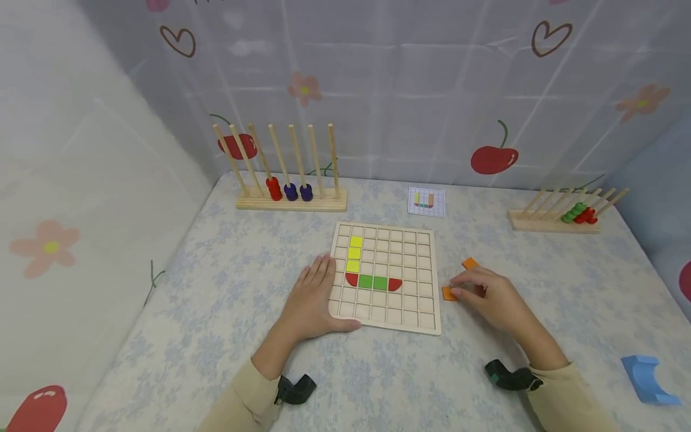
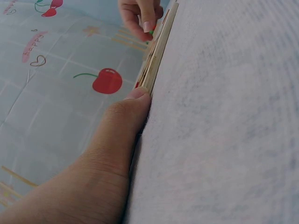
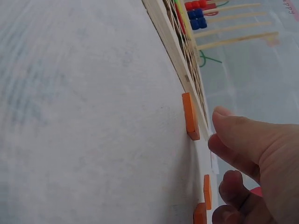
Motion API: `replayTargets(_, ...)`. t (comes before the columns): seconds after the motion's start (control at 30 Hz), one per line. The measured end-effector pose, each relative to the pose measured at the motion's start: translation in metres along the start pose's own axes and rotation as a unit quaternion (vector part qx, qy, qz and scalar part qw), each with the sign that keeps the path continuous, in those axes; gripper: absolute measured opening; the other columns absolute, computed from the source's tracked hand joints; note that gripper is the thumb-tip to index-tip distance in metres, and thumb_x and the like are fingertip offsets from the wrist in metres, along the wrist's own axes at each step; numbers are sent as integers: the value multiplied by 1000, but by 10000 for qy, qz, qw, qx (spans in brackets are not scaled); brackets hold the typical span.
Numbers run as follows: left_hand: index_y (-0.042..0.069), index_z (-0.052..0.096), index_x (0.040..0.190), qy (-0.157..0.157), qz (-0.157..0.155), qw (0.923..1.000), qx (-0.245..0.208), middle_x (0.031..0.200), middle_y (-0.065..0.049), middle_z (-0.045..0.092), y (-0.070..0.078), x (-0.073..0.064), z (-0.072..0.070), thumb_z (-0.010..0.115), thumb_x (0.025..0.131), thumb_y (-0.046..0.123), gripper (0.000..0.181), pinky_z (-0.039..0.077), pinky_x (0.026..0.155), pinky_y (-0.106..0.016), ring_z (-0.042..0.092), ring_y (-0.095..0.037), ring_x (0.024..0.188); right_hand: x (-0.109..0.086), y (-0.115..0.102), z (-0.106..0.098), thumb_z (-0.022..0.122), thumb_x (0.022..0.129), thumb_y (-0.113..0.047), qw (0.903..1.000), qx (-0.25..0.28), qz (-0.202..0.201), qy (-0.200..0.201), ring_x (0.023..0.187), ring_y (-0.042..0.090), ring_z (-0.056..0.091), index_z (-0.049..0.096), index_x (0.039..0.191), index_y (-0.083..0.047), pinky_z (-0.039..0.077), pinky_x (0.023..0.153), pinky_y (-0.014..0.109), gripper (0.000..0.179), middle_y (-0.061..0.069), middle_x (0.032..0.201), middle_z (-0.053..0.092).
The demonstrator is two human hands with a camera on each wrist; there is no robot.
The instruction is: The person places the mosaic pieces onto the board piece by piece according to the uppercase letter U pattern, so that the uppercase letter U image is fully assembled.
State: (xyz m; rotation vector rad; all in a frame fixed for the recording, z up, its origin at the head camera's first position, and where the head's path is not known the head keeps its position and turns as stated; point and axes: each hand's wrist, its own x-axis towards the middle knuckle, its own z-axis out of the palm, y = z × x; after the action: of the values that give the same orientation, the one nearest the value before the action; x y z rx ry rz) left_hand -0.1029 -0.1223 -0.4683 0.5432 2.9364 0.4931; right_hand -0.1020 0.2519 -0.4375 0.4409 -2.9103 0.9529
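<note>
A wooden grid board (image 1: pixel 402 303) lies flat on the table. It carries three yellow squares (image 1: pixel 353 253) in a column, with two green squares (image 1: pixel 373 282) between two red rounded tiles (image 1: pixel 395 284) below. My left hand (image 1: pixel 310 300) rests against the board's left side, fingers extended, its thumb (image 2: pixel 138 95) at the near edge. Right of the board, my right hand (image 1: pixel 488 297) hovers beside an orange tile (image 3: pixel 190 116), thumb and forefinger close together, with nothing visible between them in the right wrist view. Another orange tile (image 1: pixel 469 263) lies just beyond that hand.
Behind the board lies a small pattern card (image 1: pixel 426 202). A wooden peg rack (image 1: pixel 291 204) with red and blue beads stands at back left; another rack (image 1: pixel 556 225) with green and red beads is at back right. A blue curved block (image 1: pixel 648 380) sits near right.
</note>
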Motion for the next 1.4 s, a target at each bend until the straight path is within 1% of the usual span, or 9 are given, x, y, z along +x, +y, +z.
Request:
replayTargets(0.13,6,5,160,44,16,10000,-8,168,-9,2,0,-1,0,58,64,91,139,11,126,-47,1,-23,157,0,1,3,77,87,-18,10000,32,-14,-69,71,7,46,77,102,-19,41,60,21,16,-3,101,70)
replayTargets(0.57,5,7,160,153,86,9998,-37,169,-9,4,0,-1,0,58,64,91,138,13,126,-47,4,-24,157,-1,0,3,75,88,-27,9986,-77,245,-469,81,12,52,77,110,-19,44,65,23,23,1,112,69)
replayTargets(0.63,5,7,160,152,96,9998,-48,169,-10,4,0,0,-1,58,64,91,138,13,126,-48,4,-25,157,-1,0,3,75,88,-26,9982,-117,258,-522,83,14,54,76,111,-18,46,68,26,24,2,113,68)
replayTargets(0.73,6,6,160,124,77,9999,-71,169,-10,4,0,0,-1,58,64,91,138,12,126,-48,3,-25,157,0,0,3,75,89,-24,9978,-120,241,-611,96,21,60,75,112,-16,52,79,37,25,4,115,68)
replayTargets(0.8,5,6,160,120,69,9999,-74,168,-10,4,0,0,-1,59,64,90,139,12,126,-48,3,-25,157,1,0,3,75,89,-22,9976,-122,224,-641,104,25,62,75,110,-16,51,86,44,23,6,115,68)
replayTargets(0.87,6,5,160,79,41,9999,-59,169,-9,3,0,0,0,58,64,91,139,11,126,-47,2,-23,157,1,-1,3,76,88,-20,9977,-110,204,-640,106,26,61,73,108,-16,50,86,45,21,6,114,68)
replayTargets(1.1,9,1,160,17,0,10000,7,169,-7,0,-2,1,2,55,63,94,140,9,127,-46,-1,-21,157,1,-2,3,77,87,-18,9979,11,266,-583,79,14,48,67,100,-21,38,66,26,17,0,102,69)
replayTargets(1.23,9,0,160,14,-3,10000,12,169,-7,0,-2,2,2,54,62,94,140,9,127,-46,-1,-21,157,1,-2,4,76,88,-16,9984,217,242,-473,66,10,41,65,98,-22,36,56,24,15,-3,93,66)
replayTargets(1.4,9,0,160,-19,-15,10000,4,169,-7,-1,-2,1,1,55,62,94,140,9,127,-46,-2,-21,156,7,-4,6,74,90,-20,9984,448,233,-246,63,10,41,65,99,-23,36,53,24,14,-3,94,67)
